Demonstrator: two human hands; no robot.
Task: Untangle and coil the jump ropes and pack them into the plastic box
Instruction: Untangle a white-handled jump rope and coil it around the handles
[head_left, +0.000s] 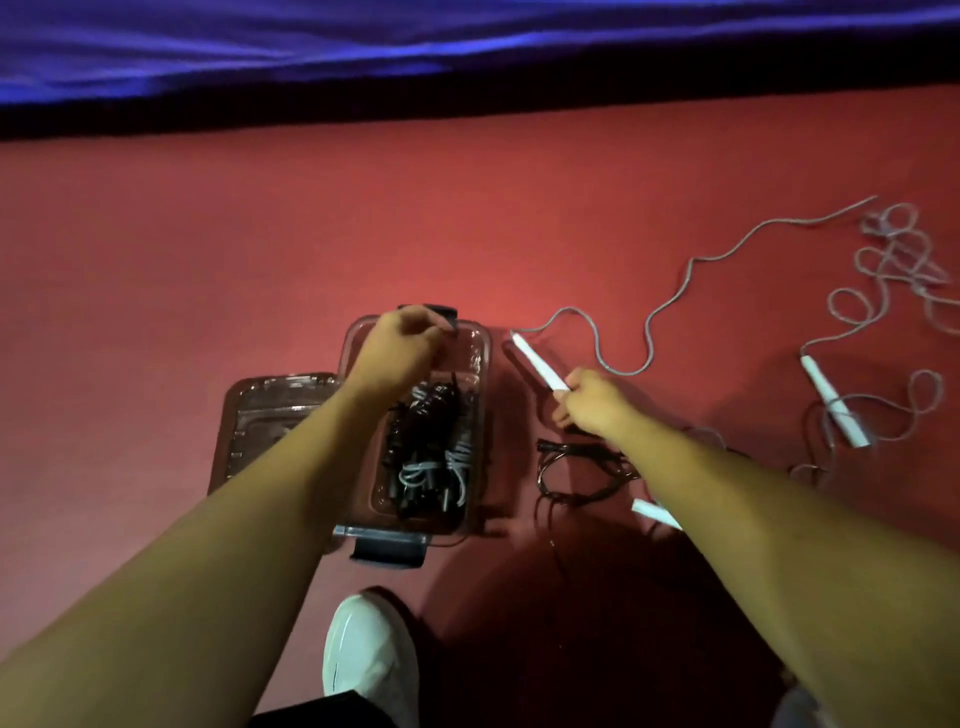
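Right grip holds the white handle of the grey rope, probably to draw it nearer; left grip curls over the box of coiled ropes; holding what, I cannot tell.

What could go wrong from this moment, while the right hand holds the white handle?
1. The grey rope attached to the white plastic handle, which the right hand grips, runs toward a tangled pile. Pulling it may tighten the knots.
2. The loose black rope coil lies beneath the right forearm and could be dragged open.
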